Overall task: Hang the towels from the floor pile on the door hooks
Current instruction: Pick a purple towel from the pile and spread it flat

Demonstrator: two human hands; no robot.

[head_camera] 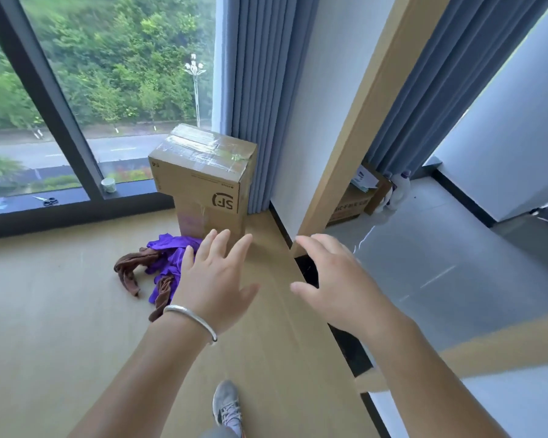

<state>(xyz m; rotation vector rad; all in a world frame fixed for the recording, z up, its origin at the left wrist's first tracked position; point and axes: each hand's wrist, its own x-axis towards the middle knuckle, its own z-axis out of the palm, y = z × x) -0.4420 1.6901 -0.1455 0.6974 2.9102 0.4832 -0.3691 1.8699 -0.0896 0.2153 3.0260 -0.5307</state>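
Two bare hands reach out over the wooden floor (60,311), and neither holds anything. By size, the window (76,90) fills the far left, blue curtains (250,105) hang beside it, and a wooden door edge (355,137) rises at the right. No hooks show on it from this angle. A cardboard box (203,181) stands on the floor against the curtain.

At the box's foot lies the pile of towels (159,263), purple and brown cloth tangled together, sprawling from the box toward the person.

The left hand (215,279), fingers spread wide and straight, hovers just beside the pile's right edge and partly covers it. The right hand (336,279), fingers loosely spread, hangs nearer the door, apart from the pile. The pile lies down and left of both hands, so the left hand is the likelier to grasp first.
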